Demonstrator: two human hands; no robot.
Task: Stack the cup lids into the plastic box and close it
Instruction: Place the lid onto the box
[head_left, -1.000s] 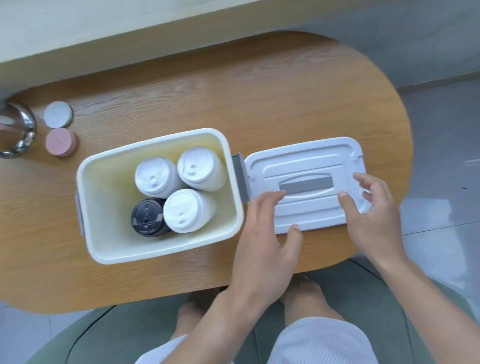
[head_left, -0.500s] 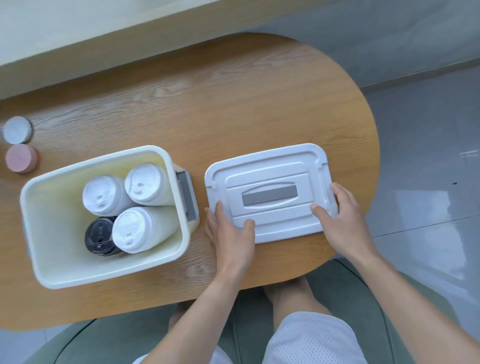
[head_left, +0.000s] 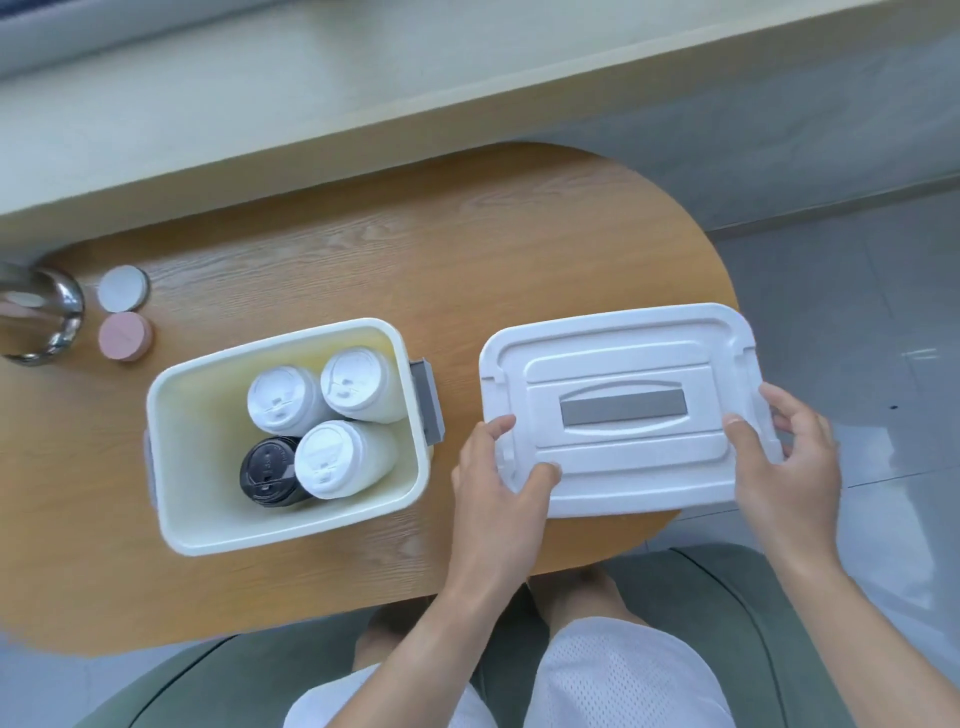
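White box lid (head_left: 623, 415): I grip it with left hand (head_left: 498, 483) and right hand (head_left: 789, 467).
Box (head_left: 171, 405): open, lid stacks (head_left: 332, 421) inside.

The left hand (head_left: 498, 483) and right hand (head_left: 789, 462) grip opposite ends of the box lid (head_left: 618, 410) over the table (head_left: 363, 249). Beside it, the open plastic box (head_left: 182, 493) holds three white lid stacks (head_left: 283, 400) and one black stack (head_left: 267, 470).

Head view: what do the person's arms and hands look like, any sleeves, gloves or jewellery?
Both arms are bare to the frame's edge, with no sleeves in view. The left hand and right hand wear no gloves, rings or watch. White mesh shorts show below.
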